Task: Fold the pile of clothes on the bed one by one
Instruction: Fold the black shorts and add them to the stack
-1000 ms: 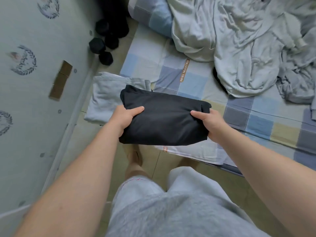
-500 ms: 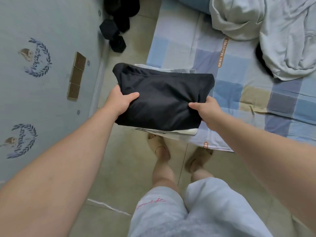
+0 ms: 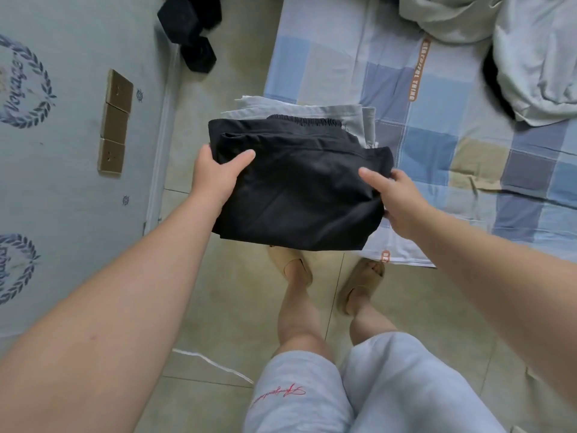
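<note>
Head view. I see a folded black fabric garment (image 3: 299, 189), a roughly rectangular matte packet with soft creases. A gathered elastic waistband shows along its far edge at 12 o'clock. It is held over the near corner of the bed with the blue, grey and tan checked sheet (image 3: 437, 104); its near edge overhangs the tiled floor.

At 12 o'clock of the packet lies a folded pale grey cloth stack (image 3: 312, 112), mostly covered by the black fabric. I cannot tell whether the two touch. At 1 to 2 o'clock a rumpled pile of pale grey-green unfolded clothes (image 3: 537, 57) runs off the top and right edges of the frame. A dark item under it shows only as a sliver. At 11 o'clock, black hexagonal dumbbells (image 3: 193, 32) on the floor are cut by the top edge.

My left hand (image 3: 215, 176) grasps the packet's 9 o'clock edge, thumb flat on top and fingers hidden beneath. My right hand (image 3: 396, 198) grasps the 3 o'clock edge, thumb lying on top and fingers tucked under, with one fingertip just visible below. Both forearms reach in from the lower corners, converging on the packet.
</note>
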Available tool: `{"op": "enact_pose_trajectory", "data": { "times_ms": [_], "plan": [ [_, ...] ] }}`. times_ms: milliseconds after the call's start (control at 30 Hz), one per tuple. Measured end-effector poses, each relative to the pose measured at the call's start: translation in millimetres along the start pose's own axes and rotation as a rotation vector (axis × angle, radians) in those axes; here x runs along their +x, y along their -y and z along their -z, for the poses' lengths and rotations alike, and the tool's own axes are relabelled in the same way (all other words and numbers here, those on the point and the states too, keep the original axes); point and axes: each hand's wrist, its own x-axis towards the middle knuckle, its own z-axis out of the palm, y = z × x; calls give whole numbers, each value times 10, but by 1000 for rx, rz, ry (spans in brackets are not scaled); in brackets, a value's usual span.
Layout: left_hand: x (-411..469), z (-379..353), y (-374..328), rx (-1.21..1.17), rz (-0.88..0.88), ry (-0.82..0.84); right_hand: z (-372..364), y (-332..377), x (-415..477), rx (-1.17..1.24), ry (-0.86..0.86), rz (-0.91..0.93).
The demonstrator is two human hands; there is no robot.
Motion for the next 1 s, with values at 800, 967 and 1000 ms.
{"op": "enact_pose_trajectory", "data": {
  "times_ms": [800, 967, 1000],
  "plan": [
    [-53, -418, -112, 944, -881, -46, -407, 164, 16, -1160, -214, 922],
    [263, -628, 174, 1118, -781, 81, -603, -118, 386, -1409, -173, 847],
    [344, -682, 209, 1116, -785, 75, -608, -134, 506, -1419, -194, 829]
  ]
}}
